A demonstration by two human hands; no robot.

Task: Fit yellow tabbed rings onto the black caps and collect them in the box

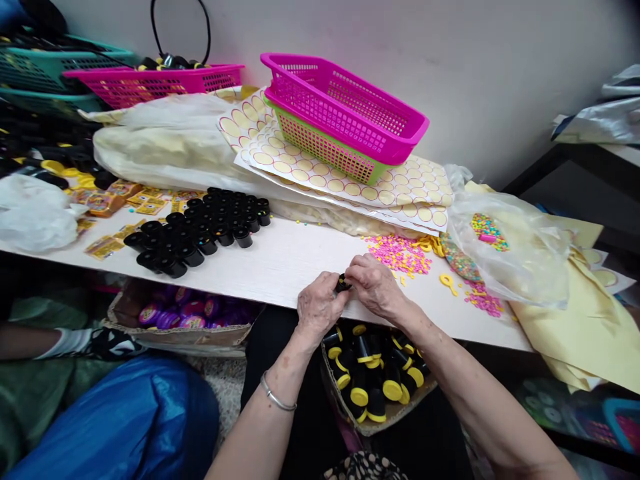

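Note:
My left hand (pixel 319 303) is closed around a small black canister (pixel 343 284) just above the table's front edge. The fingers of my right hand (pixel 377 283) are pinched together at the canister's top; whatever sits between them is hidden. Beyond my right hand lies a spread of tiny pink and yellow pieces (pixel 397 256). A yellow ring-shaped piece with a handle (pixel 448 285) rests to the right of it. Several black canisters (pixel 193 232) stand grouped on the table to my left. Below my hands, several black canisters with yellow lids (pixel 376 404) fill a carton between my legs.
Stacked pink (pixel 345 110) and green baskets (pixel 325 145) rest on sticker sheets (pixel 267 150) at the back. A clear bag (pixel 530 250) of coloured bits lies right. Under the table is a carton (pixel 180 339) of purple items. Another person's foot (pixel 113 343) shows at left.

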